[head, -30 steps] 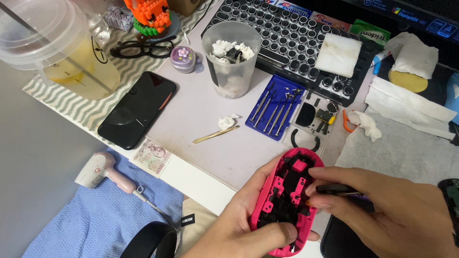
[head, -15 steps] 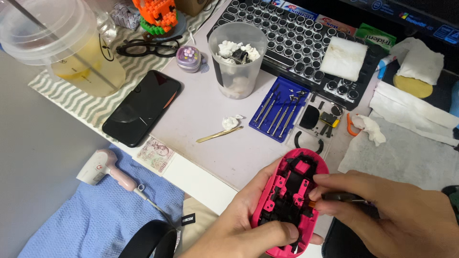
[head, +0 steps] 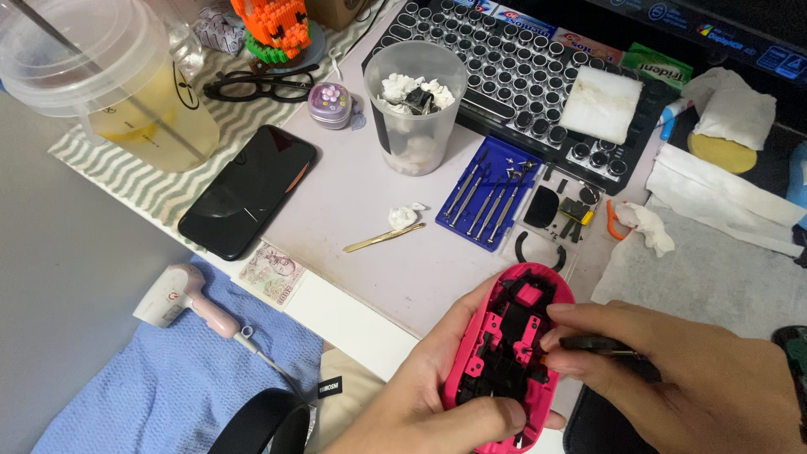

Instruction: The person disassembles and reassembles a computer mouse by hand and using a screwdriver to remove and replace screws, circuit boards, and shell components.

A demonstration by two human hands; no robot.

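Hands and pink shell drifted down and right in the head view

Over the last second the pink mouse shell (head: pixel 511 357) slid lower and rightward in the view, and the desk items, such as the black phone (head: pixel 248 192) and the blue screwdriver tray (head: pixel 489 195), shifted with the camera. The right hand (head: pixel 672 378) pulled its dark tool (head: pixel 598 344) back a little from the shell's middle toward its right edge. The left hand (head: pixel 420 395) curled its thumb further over the shell's lower end.
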